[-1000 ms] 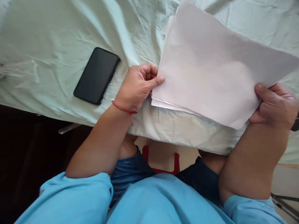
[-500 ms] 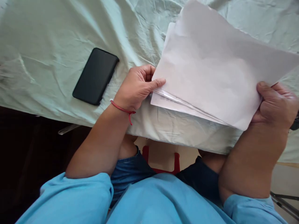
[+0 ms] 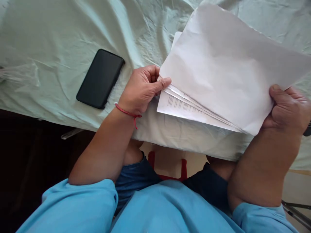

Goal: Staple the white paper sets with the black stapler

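Observation:
Several sheets of white paper (image 3: 225, 68) lie stacked at the right, the top one blank and slightly wavy. My left hand (image 3: 145, 85) pinches their left edge, thumb on top and the other fingers curled below. At the right edge my right hand (image 3: 286, 106) grips the stack, its thumb on the top sheet and its fingers partly hidden underneath. Beneath the upper sheets, a printed sheet (image 3: 178, 105) shows rows of small text along the near side. The sheets are fanned apart near my left hand and close together toward my right.
A black phone (image 3: 100, 78) rests screen up on the pale green cloth (image 3: 58, 48) left of my left hand. Clear plastic wrap (image 3: 21, 75) lies at the far left. Under the table edge shows a red stool (image 3: 184, 170). A dark object (image 3: 308, 129) is partly visible beyond my right wrist.
The upper sheets' left edge has lifted and shifted slightly away from me with my left hand. More of the printed sheet beneath now shows. My right hand has barely moved.

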Demonstrator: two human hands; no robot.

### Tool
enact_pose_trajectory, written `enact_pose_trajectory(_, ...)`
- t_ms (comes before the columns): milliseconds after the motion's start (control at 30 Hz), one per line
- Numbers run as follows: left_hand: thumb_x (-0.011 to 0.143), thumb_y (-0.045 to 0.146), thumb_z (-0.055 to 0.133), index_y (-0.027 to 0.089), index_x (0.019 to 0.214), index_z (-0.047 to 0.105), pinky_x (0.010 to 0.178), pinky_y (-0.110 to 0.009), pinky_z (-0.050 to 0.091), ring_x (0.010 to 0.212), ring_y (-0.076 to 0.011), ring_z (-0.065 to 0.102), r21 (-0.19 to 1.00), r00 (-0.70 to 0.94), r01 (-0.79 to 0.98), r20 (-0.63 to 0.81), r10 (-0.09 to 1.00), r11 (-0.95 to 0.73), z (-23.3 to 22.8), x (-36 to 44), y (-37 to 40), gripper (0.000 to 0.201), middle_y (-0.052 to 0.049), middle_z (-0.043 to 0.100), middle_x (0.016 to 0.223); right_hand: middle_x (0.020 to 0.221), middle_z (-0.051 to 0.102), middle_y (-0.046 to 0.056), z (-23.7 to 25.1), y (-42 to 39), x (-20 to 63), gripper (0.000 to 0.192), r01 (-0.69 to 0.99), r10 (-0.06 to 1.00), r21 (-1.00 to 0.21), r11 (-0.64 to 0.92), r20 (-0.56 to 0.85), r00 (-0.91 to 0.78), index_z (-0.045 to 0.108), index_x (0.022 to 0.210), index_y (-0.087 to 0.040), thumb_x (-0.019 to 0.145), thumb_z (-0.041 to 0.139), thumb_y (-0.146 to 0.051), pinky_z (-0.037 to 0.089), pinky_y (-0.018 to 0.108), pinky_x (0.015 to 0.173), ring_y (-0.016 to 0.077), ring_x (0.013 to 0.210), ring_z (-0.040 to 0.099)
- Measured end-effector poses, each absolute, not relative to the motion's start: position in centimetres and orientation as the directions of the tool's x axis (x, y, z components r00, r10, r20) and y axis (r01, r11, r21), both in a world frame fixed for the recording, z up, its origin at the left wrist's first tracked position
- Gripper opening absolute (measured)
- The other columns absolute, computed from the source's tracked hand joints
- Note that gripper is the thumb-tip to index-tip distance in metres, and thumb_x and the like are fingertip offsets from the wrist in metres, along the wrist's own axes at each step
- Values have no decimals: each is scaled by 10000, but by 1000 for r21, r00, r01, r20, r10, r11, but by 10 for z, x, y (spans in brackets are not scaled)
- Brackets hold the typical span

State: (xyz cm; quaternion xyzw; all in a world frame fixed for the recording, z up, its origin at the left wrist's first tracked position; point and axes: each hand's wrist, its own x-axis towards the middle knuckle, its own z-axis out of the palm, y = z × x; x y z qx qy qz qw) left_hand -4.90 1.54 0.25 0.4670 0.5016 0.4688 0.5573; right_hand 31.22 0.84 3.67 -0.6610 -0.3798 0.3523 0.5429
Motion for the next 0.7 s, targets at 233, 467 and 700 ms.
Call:
enact_pose_trajectory(233,876,450,919,224,629,553,512,-281,449,616,-137,592,994,-25,34,-105,994,106,9,-46,14,496,22,530,591,969,689,-49,36,10,311,125,118,873,-985,-122,-50,486,724,830,-224,725,789,-244,528,366,1047,133,1023,678)
enact_pose_trajectory(467,823,625,932,218,694,586,585,-285,479,688,-140,615,986,106,-8,-162,981,164,13,-46,13,549,29,512,605,827,650,-53,37,9,314,263,149,864,-982,-117,-27,503,566,637,-200,706,804,-287,523,348,1047,132,1019,674)
enact_pose_trajectory(700,768,515,998,182,684,663,549,-278,493,659,-161,654,970,116,39,-241,964,238,14,-49,14,480,0,644,634,810,628,-55,33,10,317,383,118,882,-990,-73,-9,471,474,604,-194,688,831,-306,514,332,1046,123,1006,673)
